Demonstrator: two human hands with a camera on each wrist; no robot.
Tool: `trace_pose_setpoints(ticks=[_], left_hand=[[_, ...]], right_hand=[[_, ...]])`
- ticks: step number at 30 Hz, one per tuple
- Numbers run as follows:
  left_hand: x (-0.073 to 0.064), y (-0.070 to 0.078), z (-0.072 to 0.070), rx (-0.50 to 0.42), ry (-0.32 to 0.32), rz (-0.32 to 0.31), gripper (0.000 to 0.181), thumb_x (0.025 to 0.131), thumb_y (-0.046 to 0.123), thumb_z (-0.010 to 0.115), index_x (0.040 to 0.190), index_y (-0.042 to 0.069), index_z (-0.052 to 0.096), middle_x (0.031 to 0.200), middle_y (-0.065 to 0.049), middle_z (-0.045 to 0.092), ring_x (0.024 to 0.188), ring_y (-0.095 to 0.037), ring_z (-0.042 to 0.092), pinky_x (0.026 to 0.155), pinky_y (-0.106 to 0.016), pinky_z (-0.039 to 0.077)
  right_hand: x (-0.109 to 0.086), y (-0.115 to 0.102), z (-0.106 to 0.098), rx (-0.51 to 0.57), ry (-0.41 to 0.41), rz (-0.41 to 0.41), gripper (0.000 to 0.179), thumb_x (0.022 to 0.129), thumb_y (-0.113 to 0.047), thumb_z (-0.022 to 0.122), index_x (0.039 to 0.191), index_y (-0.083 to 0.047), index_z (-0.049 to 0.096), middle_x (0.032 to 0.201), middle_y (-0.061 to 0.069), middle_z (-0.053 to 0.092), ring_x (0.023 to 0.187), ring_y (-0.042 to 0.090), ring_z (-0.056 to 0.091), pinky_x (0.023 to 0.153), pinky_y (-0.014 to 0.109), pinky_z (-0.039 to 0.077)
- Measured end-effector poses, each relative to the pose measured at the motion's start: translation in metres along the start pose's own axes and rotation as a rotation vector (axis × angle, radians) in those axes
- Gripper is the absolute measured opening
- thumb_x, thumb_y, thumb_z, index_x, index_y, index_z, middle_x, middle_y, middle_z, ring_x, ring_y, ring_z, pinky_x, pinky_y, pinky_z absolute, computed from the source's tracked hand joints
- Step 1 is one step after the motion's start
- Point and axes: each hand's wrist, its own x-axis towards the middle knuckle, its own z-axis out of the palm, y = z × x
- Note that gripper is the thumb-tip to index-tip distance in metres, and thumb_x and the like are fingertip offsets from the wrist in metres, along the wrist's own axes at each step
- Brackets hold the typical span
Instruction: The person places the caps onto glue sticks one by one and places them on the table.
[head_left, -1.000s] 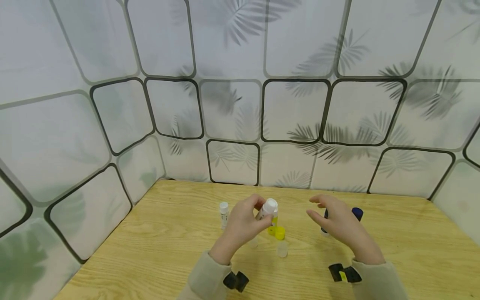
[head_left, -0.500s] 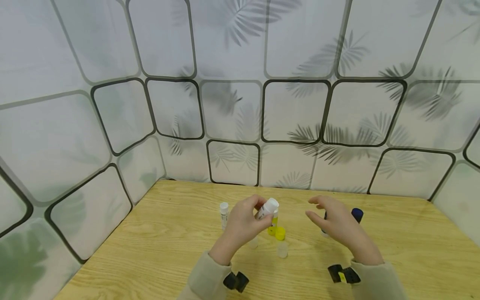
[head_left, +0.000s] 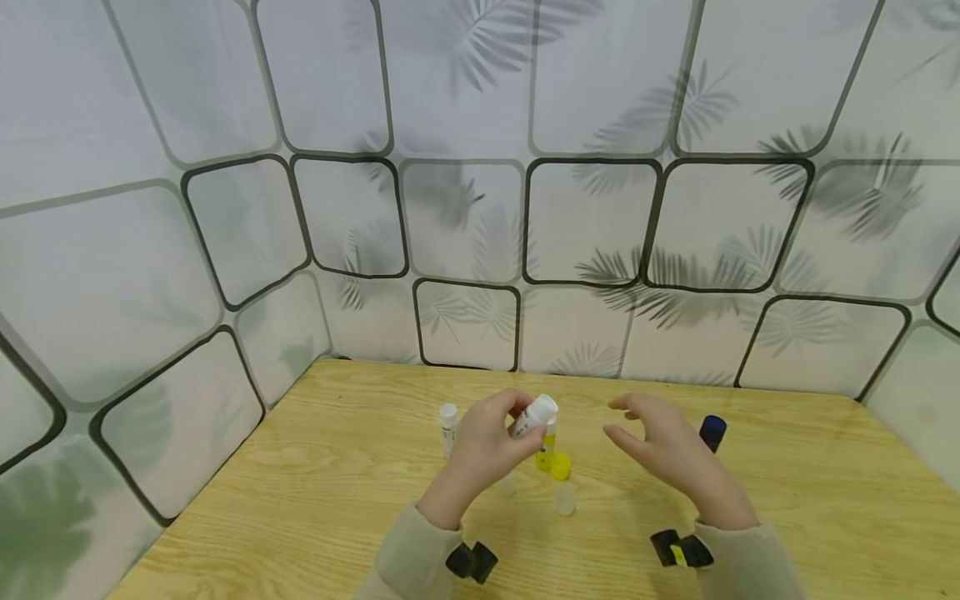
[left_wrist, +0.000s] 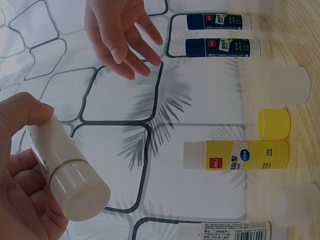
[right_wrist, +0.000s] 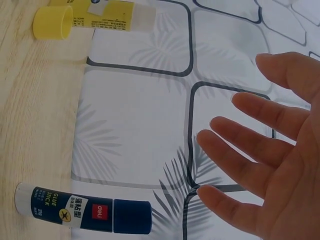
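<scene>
My left hand (head_left: 483, 446) holds a white glue stick (left_wrist: 70, 175) above the table, tilted, its white end toward the right in the head view. My right hand (head_left: 667, 454) is in the air to the right, fingers apart with nothing in them. Below and beyond the left hand stands a yellow glue stick (left_wrist: 247, 155) with a pale uncapped top, a yellow cap (head_left: 560, 467) in front of it. A second white glue stick (head_left: 447, 429) stands left of the left hand.
Two clear caps (left_wrist: 290, 84) (left_wrist: 296, 205) stand on the wooden table (head_left: 300, 475). Two dark blue glue sticks (left_wrist: 222, 47) (left_wrist: 219, 22) stand upright at the right; in the head view the right hand hides one. A patterned curtain (head_left: 465, 325) rises behind the table.
My right hand has drifted a little left, toward the left hand. The held glue stick has tipped slightly further right. The things on the table have stayed put.
</scene>
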Motion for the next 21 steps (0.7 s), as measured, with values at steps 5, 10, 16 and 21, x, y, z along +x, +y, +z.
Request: trace_pose_setpoints(ticks=[5,10,16,21], left_hand=[[0.0,-0.001,0.0,0.001,0.006,0.014,0.018,0.075,0.01,0.066,0.091,0.006,0.061,0.077,0.001,0.058,0.061,-0.009,0.047,0.047,-0.017,0.038],[0.0,-0.001,0.001,0.015,0.008,0.017,0.018,0.075,0.01,0.067,0.091,0.006,0.061,0.078,0.001,0.058,0.061,-0.008,0.047,0.047,-0.016,0.039],[0.001,-0.001,0.001,0.015,0.006,0.018,0.017,0.075,0.01,0.067,0.09,0.006,0.062,0.079,0.0,0.058,0.063,-0.007,0.047,0.049,-0.016,0.04],[0.001,0.0,0.0,0.02,0.008,0.024,0.017,0.074,0.009,0.068,0.09,0.006,0.062,0.079,-0.001,0.058,0.064,-0.008,0.048,0.05,-0.017,0.04]], right_hand=[[0.001,-0.001,0.004,-0.008,-0.004,-0.018,0.032,0.084,-0.022,0.061,0.109,-0.002,0.056,0.108,0.014,0.056,0.095,0.031,0.054,0.075,0.046,0.044],[0.003,-0.003,0.008,0.008,-0.022,-0.028,0.033,0.084,-0.022,0.061,0.109,-0.002,0.056,0.107,0.013,0.057,0.094,0.032,0.054,0.074,0.045,0.045],[0.004,-0.007,0.016,0.02,-0.065,0.005,0.035,0.083,-0.025,0.063,0.109,-0.003,0.057,0.108,0.012,0.056,0.095,0.03,0.053,0.073,0.042,0.046],[0.005,-0.01,0.022,0.012,-0.098,0.002,0.033,0.081,-0.022,0.064,0.108,-0.004,0.057,0.107,0.011,0.057,0.094,0.029,0.054,0.072,0.041,0.046]])
